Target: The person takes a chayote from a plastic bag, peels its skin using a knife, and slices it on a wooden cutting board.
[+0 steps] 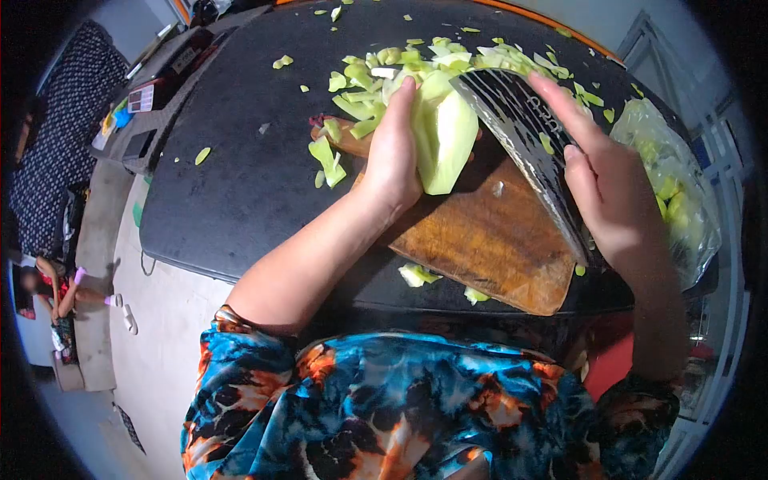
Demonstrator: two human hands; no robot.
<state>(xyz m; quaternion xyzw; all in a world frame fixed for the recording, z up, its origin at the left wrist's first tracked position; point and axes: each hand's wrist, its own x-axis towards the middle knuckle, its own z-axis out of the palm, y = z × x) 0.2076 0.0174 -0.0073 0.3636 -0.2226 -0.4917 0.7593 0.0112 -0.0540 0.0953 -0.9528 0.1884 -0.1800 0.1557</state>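
Note:
My left hand (pixel 388 160) is wrapped around a pale green peeled fruit or vegetable (pixel 444 144), whose exact kind I cannot make out. It is held tilted above a brown wooden cutting board (pixel 488 240). My right hand (pixel 604 172) grips a broad cleaver (pixel 520 128) with a dark, streaked blade, its index finger stretched along the blade. The cleaver's edge faces the pale green piece, close to its right side. Heaped behind both hands are green peelings and slices (pixel 360 80). A few scraps (pixel 416 275) lie by the board's near edge.
A clear plastic bag (pixel 672 192) with greenish-yellow produce stands at the right of the black table (pixel 232 176). Small scraps are scattered over the tabletop. On the left, a bench (pixel 152 128) holds several items, and another person (pixel 60 296) sits farther off.

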